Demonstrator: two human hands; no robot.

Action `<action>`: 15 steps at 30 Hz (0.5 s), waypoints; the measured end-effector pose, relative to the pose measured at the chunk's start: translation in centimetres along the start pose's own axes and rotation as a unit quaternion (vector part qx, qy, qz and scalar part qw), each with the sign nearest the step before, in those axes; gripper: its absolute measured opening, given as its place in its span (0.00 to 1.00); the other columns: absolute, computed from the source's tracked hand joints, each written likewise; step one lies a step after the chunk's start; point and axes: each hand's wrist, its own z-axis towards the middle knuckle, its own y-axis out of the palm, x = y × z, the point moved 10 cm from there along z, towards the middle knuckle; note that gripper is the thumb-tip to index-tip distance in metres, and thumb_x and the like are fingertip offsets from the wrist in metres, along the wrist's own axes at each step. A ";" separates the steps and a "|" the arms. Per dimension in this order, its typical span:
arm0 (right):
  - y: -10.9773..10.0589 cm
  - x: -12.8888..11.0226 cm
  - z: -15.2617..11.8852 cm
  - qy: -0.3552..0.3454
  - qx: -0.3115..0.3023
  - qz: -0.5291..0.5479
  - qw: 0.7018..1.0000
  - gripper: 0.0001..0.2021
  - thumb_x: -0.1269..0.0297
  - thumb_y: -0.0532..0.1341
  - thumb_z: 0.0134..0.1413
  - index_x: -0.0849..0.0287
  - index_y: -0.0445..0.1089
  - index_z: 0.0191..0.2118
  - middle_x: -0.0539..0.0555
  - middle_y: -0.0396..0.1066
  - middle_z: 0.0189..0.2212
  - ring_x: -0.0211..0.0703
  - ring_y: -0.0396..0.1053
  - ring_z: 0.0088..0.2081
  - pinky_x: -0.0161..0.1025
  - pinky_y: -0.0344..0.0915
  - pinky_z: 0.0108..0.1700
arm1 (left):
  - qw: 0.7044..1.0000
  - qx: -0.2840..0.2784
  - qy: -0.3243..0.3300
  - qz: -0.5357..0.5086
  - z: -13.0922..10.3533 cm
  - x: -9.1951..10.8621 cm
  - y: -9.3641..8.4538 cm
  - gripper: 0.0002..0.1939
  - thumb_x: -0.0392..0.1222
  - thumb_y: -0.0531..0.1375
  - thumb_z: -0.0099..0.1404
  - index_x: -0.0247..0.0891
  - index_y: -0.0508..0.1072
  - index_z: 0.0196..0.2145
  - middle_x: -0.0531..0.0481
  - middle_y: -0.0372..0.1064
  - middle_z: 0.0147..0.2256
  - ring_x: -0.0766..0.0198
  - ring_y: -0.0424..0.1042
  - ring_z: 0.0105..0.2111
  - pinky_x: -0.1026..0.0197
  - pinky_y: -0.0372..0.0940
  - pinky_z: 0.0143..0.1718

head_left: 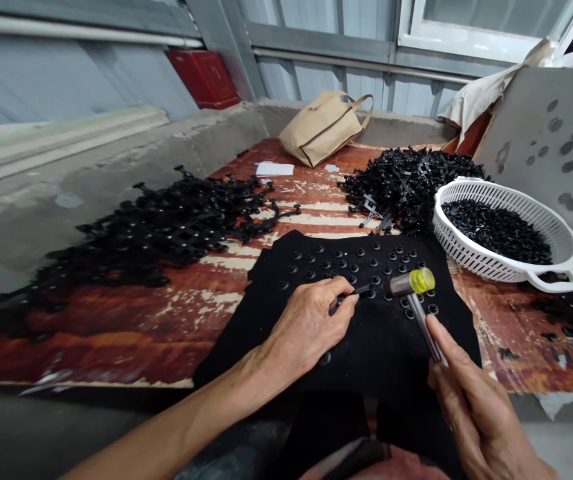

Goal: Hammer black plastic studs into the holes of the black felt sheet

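A black cloth (266,333) lies over the table's front edge, with several small round black pieces (360,252) standing on it in loose rows. My left hand (316,317) is over the middle of the cloth, thumb and index finger pinching a thin black part (364,289) whose tip is beside the round pieces. On the right, my right hand (471,393) is wrapped round the metal handle of a small hammer (409,283) with a yellow-green face. The hammer's head is above the right-hand round pieces, to the right of the black part.
Linked black parts (181,223) are heaped at the left. Another black pile (416,187) sits at the back right, beside a white basket (489,262) of small black pieces. Farther back are a tan bag (321,128), white paper (274,169) and a red box (204,79).
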 end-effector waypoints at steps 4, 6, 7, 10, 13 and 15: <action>-0.4 -0.9 1.9 -0.017 -0.003 -0.071 0.997 0.37 0.78 0.48 0.61 0.50 0.34 0.72 0.61 0.71 0.53 0.49 0.76 0.46 0.35 0.77 0.34 | 1.000 -0.005 0.010 0.002 0.0 -0.2 0.4 0.12 0.39 0.53 0.63 0.36 0.75 0.29 0.55 0.63 0.19 0.70 0.57 0.18 0.67 0.52 0.23; 0.3 -0.9 2.8 -0.017 -0.049 -0.134 0.990 0.39 0.81 0.47 0.56 0.54 0.36 0.72 0.60 0.75 0.40 0.46 0.77 0.29 0.35 0.74 0.25 | 1.000 -0.004 0.014 0.005 0.1 0.0 0.4 0.11 0.38 0.54 0.63 0.36 0.75 0.29 0.55 0.64 0.20 0.70 0.58 0.19 0.67 0.52 0.24; 0.6 -0.9 3.1 -0.014 -0.074 -0.158 0.985 0.40 0.82 0.46 0.54 0.56 0.38 0.71 0.58 0.75 0.36 0.44 0.75 0.24 0.35 0.73 0.23 | 1.000 -0.007 0.014 0.007 0.1 0.0 0.4 0.11 0.37 0.54 0.63 0.36 0.75 0.29 0.55 0.64 0.20 0.70 0.58 0.19 0.66 0.52 0.24; 0.2 -1.4 3.4 -0.013 -0.080 -0.157 0.984 0.37 0.81 0.47 0.56 0.54 0.41 0.71 0.57 0.74 0.35 0.41 0.72 0.22 0.35 0.73 0.24 | 0.999 -0.029 0.000 0.013 0.2 -0.1 0.7 0.11 0.37 0.53 0.63 0.36 0.74 0.28 0.55 0.63 0.18 0.70 0.58 0.18 0.66 0.52 0.24; -1.1 -2.4 3.3 -0.025 -0.005 -0.117 0.993 0.36 0.77 0.48 0.62 0.51 0.35 0.72 0.57 0.74 0.36 0.42 0.72 0.25 0.35 0.73 0.26 | 0.999 -0.045 -0.003 0.015 0.3 -0.1 0.9 0.11 0.37 0.53 0.63 0.37 0.73 0.28 0.55 0.64 0.18 0.69 0.60 0.18 0.66 0.52 0.24; -0.9 -2.3 3.3 -0.021 0.004 -0.138 0.990 0.36 0.78 0.46 0.60 0.52 0.37 0.72 0.56 0.74 0.34 0.42 0.72 0.23 0.35 0.73 0.23 | 0.999 -0.037 0.009 0.018 0.3 0.2 0.7 0.10 0.36 0.53 0.63 0.37 0.73 0.28 0.54 0.67 0.20 0.69 0.62 0.20 0.66 0.53 0.25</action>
